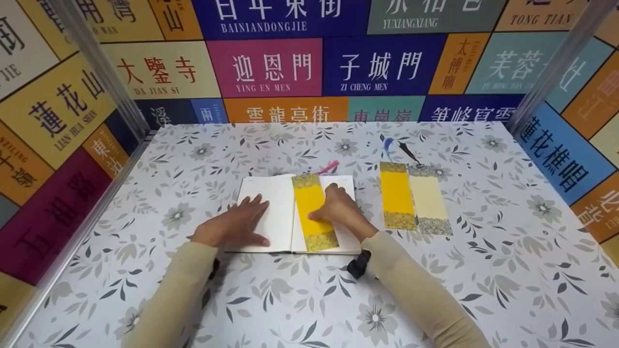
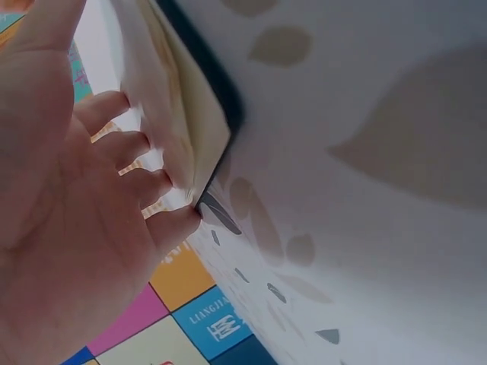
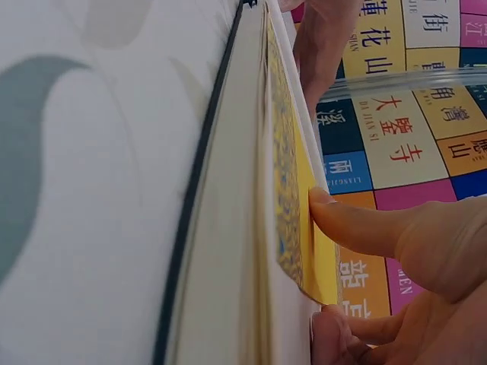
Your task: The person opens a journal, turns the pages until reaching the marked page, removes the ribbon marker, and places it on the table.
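My left hand [image 1: 239, 223] grips nothing: its fingers are spread and rest on the left page of the open notebook [image 1: 279, 208]. My right hand [image 1: 340, 205] holds the yellow bookmark [image 1: 311, 200], thumb on its face and curled fingers by its right edge. That bookmark lies on the notebook's right page, slanted, its top close to the gutter, with a pink tassel [image 1: 330, 167] beyond the notebook's far edge. Right of the notebook, well apart from it, lies a second yellow bookmark [image 1: 396, 193] with a cream bookmark [image 1: 429, 198] just beside it.

I judge that too hard a push from my thumb could skew the strip further across the gutter, or crease its near corner. Uneven pressure from my left hand could let the notebook's pages spring up or slide.

My left wrist view gives the notebook's dark cover [image 2: 227, 103] and the thickness of its pages, which the head view hardly does. My right wrist view shows my thumb on the yellow face; whether a fingertip reaches beneath the strip, I cannot tell.
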Available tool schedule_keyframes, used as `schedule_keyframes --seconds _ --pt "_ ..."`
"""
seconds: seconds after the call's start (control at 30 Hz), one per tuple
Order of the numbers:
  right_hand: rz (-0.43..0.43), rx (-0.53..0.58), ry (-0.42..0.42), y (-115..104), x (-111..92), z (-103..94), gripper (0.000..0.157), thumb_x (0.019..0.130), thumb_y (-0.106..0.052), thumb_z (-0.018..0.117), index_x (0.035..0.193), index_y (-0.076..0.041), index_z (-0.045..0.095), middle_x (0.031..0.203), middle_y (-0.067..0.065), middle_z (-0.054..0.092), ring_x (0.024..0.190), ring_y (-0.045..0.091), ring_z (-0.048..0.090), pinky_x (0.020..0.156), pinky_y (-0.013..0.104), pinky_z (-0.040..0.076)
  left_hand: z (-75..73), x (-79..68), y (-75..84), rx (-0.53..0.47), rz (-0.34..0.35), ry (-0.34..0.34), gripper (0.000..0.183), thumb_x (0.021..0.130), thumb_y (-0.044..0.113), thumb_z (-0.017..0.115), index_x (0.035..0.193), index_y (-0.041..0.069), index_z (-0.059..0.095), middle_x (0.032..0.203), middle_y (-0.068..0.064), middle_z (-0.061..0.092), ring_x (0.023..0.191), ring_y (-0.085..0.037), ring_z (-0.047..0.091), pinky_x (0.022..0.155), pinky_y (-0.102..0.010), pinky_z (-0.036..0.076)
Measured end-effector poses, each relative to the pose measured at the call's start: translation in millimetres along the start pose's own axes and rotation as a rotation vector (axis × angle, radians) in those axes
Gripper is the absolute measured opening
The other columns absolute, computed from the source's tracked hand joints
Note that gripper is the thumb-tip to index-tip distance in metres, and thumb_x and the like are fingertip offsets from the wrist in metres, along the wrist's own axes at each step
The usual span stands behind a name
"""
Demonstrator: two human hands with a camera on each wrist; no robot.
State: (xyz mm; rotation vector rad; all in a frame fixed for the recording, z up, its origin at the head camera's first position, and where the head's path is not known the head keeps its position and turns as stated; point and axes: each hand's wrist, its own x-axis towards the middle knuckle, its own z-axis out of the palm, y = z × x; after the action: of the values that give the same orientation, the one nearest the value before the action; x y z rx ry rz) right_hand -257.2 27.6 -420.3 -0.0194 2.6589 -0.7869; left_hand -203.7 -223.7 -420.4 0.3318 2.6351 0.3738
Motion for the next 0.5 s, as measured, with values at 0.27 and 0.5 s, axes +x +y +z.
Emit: schedule_keyframes --seconds 0.27,0.5 --pt "-0.029 0.026 -0.003 1 -1 -2.1 0.069 0.077 -0.034 0.087 0.125 -0.001 0.050 0.113 0.012 0.055 0.101 0.026 0.050 0.096 0.036 0.045 -0.3 5.5 2.4 0.067 0.016 0.051 0.108 0.079 0.050 0.081 0.161 0.011 0.022 0.169 -0.018 0.012 0.155 -0.039 0.017 0.126 -0.054 0.021" --pt "-0.043 0.066 -0.004 4 -2 -3.6 0.065 0.078 -0.033 0.086 0.123 -0.003 0.051 0.114 0.011 0.055 0.102 0.025 0.050 0.097 0.036 0.044 -3.1 17.2 -5.1 0.074 0.114 0.008 0.122 0.076 0.054 0.081 0.162 0.007 0.008 0.169 -0.017 -0.005 0.157 -0.039 -0.004 0.128 -0.057 0.004"
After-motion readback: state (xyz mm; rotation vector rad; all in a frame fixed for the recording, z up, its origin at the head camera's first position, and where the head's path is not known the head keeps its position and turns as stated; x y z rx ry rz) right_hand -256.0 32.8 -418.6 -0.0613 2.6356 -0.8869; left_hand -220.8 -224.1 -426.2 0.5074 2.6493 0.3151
